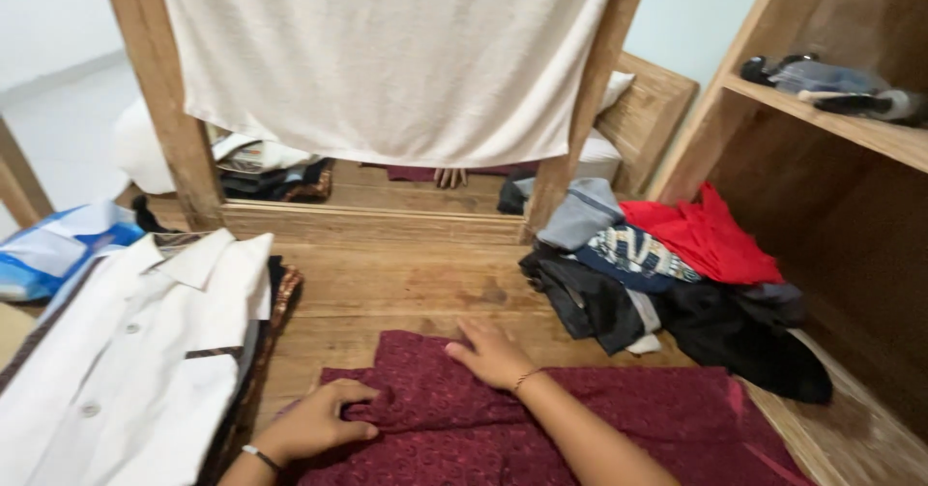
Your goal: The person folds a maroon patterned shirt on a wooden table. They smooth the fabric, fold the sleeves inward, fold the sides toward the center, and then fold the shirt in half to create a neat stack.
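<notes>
maroon patterned cloth (580, 418) lies spread on the wooden floor (406, 288) nearest the lens; looks soft, light, limp, likely to bunch and slide on the boards, best taken at an edge or corner. left hand (314, 423) pinches a gathered fold of it; right hand (493, 355) lies flat, fingers spread, pressing its top edge. white shirt (135, 360) stacked just left; heap of dark and red clothes (667, 273) crowds the right; cream sheet (387, 51) hangs beyond.

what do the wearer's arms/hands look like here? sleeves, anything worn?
Both forearms bare, no sleeves or gloves in view. Left hand has a thin dark-and-silver bangle at the wrist. Right hand has a thin beaded bracelet at the wrist. No rings that I can make out.
</notes>
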